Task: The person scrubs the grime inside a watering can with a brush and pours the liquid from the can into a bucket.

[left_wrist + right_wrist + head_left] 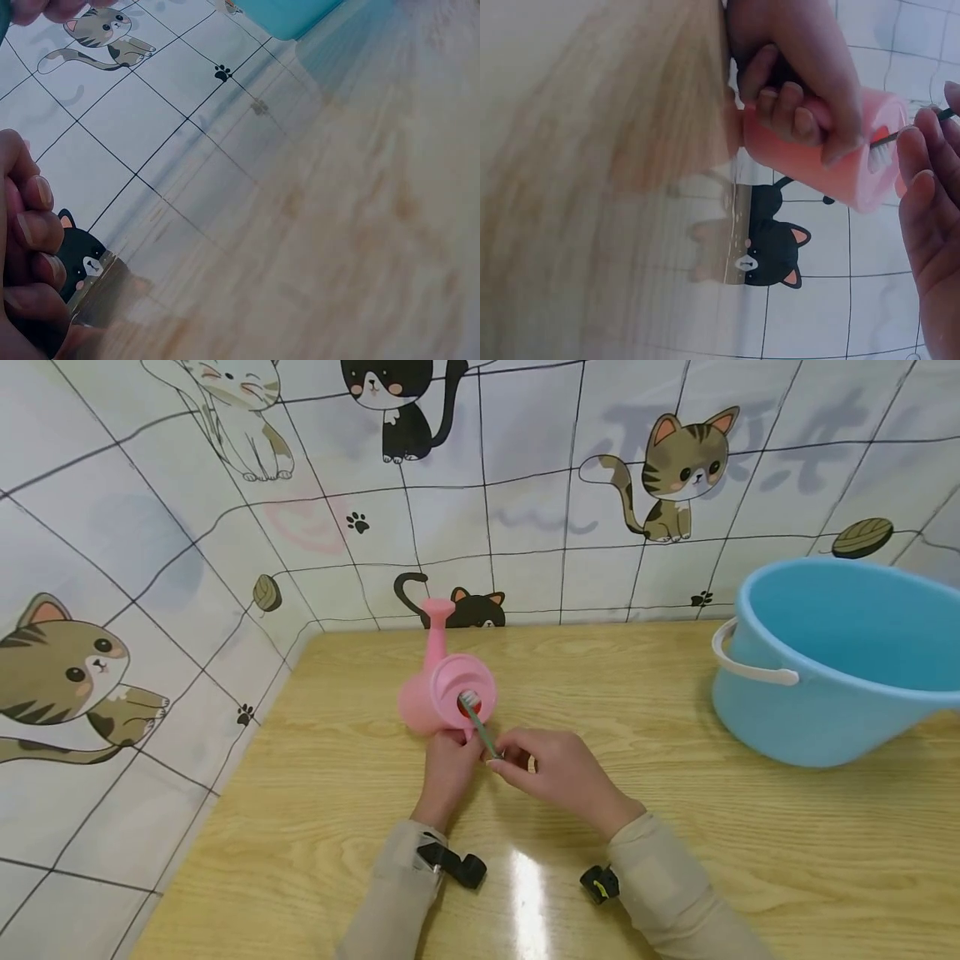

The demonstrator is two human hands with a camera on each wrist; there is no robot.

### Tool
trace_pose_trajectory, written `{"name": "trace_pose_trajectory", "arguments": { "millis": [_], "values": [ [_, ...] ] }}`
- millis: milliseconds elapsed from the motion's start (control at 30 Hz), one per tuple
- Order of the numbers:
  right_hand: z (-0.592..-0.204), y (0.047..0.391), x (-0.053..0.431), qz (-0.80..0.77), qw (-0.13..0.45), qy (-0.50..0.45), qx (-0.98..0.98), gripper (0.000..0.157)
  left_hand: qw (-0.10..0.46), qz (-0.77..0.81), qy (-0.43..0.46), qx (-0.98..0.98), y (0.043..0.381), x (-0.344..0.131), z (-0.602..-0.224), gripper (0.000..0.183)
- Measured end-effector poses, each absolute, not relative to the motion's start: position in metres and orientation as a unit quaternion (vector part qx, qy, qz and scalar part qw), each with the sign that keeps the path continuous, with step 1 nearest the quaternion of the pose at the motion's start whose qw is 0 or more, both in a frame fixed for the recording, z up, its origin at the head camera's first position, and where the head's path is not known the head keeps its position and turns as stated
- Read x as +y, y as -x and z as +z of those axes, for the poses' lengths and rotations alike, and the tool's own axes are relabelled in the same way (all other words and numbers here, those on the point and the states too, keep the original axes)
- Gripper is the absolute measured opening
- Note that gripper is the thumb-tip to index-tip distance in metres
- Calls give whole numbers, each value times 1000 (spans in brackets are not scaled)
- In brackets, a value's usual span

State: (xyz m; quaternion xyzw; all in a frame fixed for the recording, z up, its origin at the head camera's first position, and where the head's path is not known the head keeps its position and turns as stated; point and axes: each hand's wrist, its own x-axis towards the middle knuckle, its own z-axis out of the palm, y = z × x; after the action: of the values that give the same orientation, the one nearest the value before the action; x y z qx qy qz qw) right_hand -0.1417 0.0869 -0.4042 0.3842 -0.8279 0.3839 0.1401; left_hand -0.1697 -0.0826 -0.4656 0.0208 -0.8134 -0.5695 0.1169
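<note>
A pink watering can has its spout toward the wall and its round top opening toward the head camera. My left hand grips its handle on the near side; in the right wrist view the fingers of that left hand curl round the handle. Between thumb and fingertips my right hand pinches a thin green toothbrush. The brush's white bristly head is at the can's opening; how deep it reaches is hard to tell. In the left wrist view only curled left-hand fingers show at the edge.
On the right of the wooden table stands a large light-blue bucket with a white handle. A white wall covering with cat drawings rises behind the table and along its left side.
</note>
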Motion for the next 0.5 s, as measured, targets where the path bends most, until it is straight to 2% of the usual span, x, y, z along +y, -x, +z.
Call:
{"name": "trace_pose_trajectory", "arguments": {
  "millis": [267, 500],
  "values": [
    [-406, 138, 82, 365, 144, -398, -829, 17, 114, -546, -42, -829, 172, -81, -466, 34],
    [-406, 138, 82, 362, 132, -377, -842, 11, 110, -550, -41, -827, 172, -82, -464, 35]
  ]
}}
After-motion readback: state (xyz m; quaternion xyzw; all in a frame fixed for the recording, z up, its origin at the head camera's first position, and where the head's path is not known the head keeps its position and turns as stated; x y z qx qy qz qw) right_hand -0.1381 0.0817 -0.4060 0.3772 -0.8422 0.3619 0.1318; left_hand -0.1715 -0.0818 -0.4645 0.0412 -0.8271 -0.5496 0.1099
